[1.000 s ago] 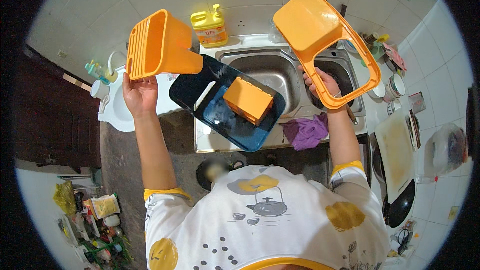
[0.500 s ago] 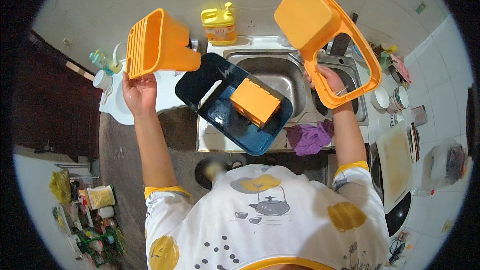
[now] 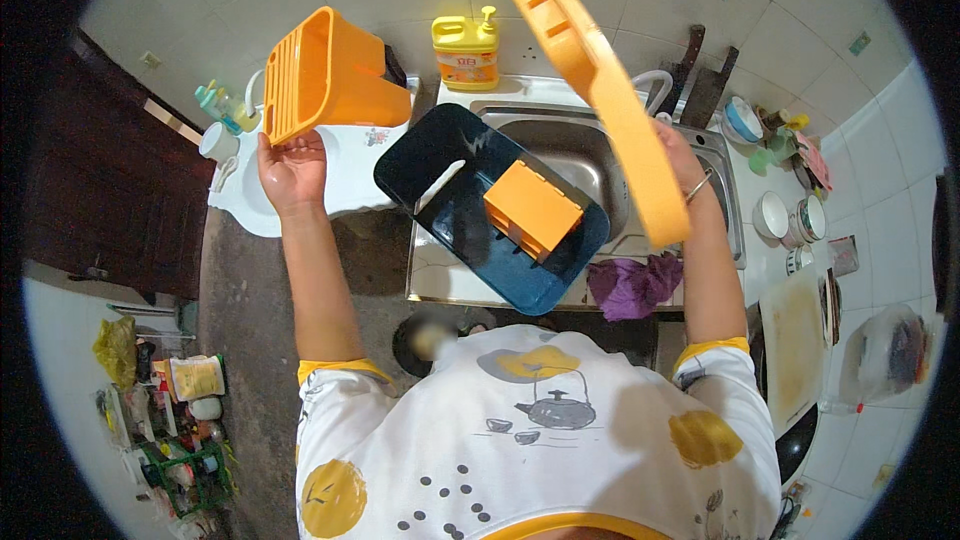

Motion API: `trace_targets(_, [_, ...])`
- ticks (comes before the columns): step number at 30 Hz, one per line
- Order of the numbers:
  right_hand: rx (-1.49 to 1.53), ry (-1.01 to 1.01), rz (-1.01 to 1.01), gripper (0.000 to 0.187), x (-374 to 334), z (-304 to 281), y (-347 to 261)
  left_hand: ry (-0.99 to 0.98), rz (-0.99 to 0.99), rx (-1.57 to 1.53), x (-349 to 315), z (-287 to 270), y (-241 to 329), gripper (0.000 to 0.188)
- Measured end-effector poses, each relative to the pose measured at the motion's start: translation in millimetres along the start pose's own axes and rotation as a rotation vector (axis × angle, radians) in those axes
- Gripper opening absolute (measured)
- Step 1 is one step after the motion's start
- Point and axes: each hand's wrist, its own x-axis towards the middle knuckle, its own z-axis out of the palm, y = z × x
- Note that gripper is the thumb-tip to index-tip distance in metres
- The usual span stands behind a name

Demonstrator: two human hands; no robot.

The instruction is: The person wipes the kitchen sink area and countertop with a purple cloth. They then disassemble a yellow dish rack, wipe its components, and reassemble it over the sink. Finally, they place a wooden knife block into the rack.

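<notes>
My left hand (image 3: 293, 170) grips an orange plastic caddy (image 3: 352, 85) by its lower left edge, with the slatted side turned left. On the other side my right hand (image 3: 682, 158) is closed on a larger orange plastic frame (image 3: 612, 105), turned nearly edge-on; it hides part of my fingers. Between them, a dark blue tub (image 3: 420, 145) rests at a slant over the counter's front edge and the sink. Inside the tub are an orange box-shaped piece (image 3: 533, 208) and a white strip (image 3: 440, 187).
Behind the tub is a steel sink (image 3: 555, 145). A yellow pump jug (image 3: 466, 55) stands against the tiled wall. A purple cloth (image 3: 635, 287) hangs at the counter's front. Bowls (image 3: 771, 215) and a cutting board (image 3: 790, 335) are on the right, a white basin (image 3: 345, 175) on the left.
The orange frame in my right hand has turned from showing its broad face and opening to nearly edge-on. My left hand still holds the caddy; the whole view has shifted slightly.
</notes>
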Motion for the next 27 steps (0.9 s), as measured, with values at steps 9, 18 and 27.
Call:
trace_targets(9, [-0.101, 0.226, -0.06, 0.045, -6, 15, 6, 0.093, 0.054, 0.118, -2, 35, -27, 0.026])
trace_targets(18, [0.003, 0.466, -0.289, 0.035, -3, 39, -4, -0.175, -0.119, 0.805, -7, 116, -87, 0.054])
trace_targets(27, [0.189, 0.57, -0.465, 0.024, 14, 76, -9, -0.425, -0.252, 1.187, -27, 150, -135, 0.048])
